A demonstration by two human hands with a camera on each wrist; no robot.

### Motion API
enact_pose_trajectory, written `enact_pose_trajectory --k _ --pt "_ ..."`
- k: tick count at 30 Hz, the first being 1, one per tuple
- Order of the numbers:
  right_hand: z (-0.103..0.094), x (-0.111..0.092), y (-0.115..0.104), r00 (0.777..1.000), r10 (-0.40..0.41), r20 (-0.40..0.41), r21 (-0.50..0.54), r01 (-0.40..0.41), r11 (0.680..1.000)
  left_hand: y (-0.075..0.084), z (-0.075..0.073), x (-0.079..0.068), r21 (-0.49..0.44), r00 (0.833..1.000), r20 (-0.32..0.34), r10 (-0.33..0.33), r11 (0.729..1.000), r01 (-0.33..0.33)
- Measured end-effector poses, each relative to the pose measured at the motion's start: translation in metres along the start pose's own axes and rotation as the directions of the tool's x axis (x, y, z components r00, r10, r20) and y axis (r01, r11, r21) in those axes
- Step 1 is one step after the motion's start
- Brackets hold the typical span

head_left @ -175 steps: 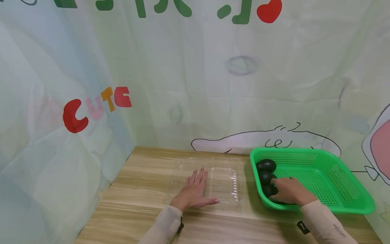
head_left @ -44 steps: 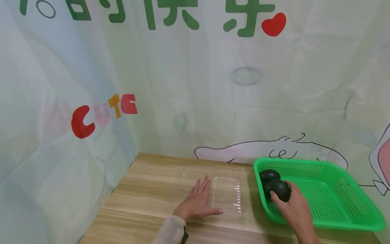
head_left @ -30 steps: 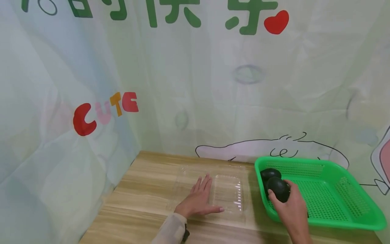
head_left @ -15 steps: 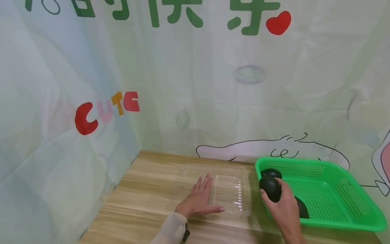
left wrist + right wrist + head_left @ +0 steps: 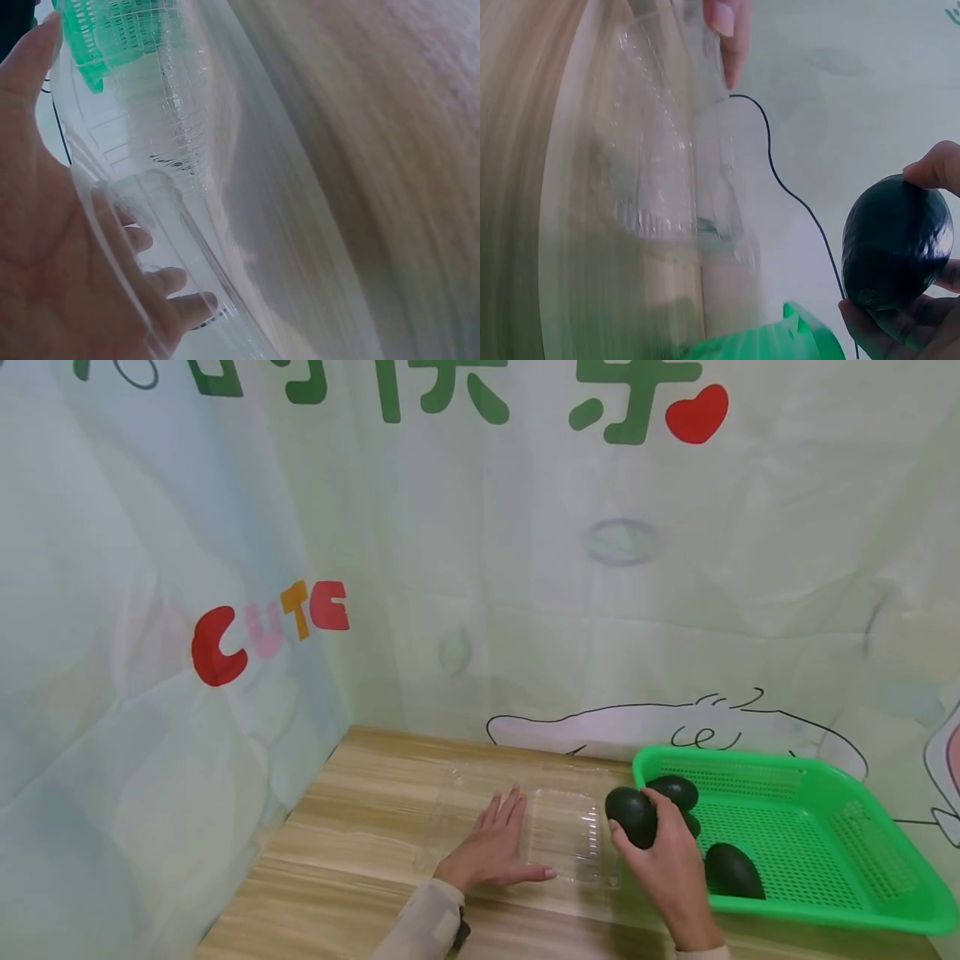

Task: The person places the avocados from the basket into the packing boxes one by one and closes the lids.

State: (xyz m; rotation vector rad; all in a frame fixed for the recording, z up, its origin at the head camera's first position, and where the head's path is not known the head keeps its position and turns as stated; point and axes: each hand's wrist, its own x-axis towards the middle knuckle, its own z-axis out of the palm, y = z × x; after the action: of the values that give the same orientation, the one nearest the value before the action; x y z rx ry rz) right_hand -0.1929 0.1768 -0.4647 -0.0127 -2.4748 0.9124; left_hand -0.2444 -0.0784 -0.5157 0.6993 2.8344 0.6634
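My right hand grips a dark, glossy avocado between thumb and fingers, at the left side of the green basket. In the right wrist view the avocado shows whole, fingertips on its ends. My left hand lies with straight, spread fingers on the left part of a clear plastic clamshell box. The left wrist view has the palm against the see-through plastic. Inside the basket sit more avocados: one in the back left corner, one near the front, another partly behind my right hand.
The wood-grain table carries both the box and the basket, side by side. A printed cloth hangs behind and on the left, close to the table's edges.
My right hand has lifted the avocado out of the basket's left side and moved it left, over the rim. The front avocado has come into view. My left hand stays on the box.
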Motion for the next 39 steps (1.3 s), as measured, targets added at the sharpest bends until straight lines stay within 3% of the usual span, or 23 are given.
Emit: enact_pose_trajectory --k 19,33,39 --pt "0.030 -0.002 -0.014 0.989 -0.051 0.136 -0.043 0.058 0.997 0.004 -0.003 0.000 -0.013 1.000 0.009 -0.023 1.000 0.023" --pt "0.053 -0.009 -0.026 0.955 -0.012 0.297 -0.064 0.033 0.997 0.001 -0.001 0.000 -0.015 1.000 -0.001 -0.026 1.000 0.026" --pt "0.065 -0.011 -0.026 0.928 -0.030 0.370 -0.075 0.062 0.995 0.001 -0.001 0.000 0.001 1.000 0.002 -0.031 1.000 0.031"
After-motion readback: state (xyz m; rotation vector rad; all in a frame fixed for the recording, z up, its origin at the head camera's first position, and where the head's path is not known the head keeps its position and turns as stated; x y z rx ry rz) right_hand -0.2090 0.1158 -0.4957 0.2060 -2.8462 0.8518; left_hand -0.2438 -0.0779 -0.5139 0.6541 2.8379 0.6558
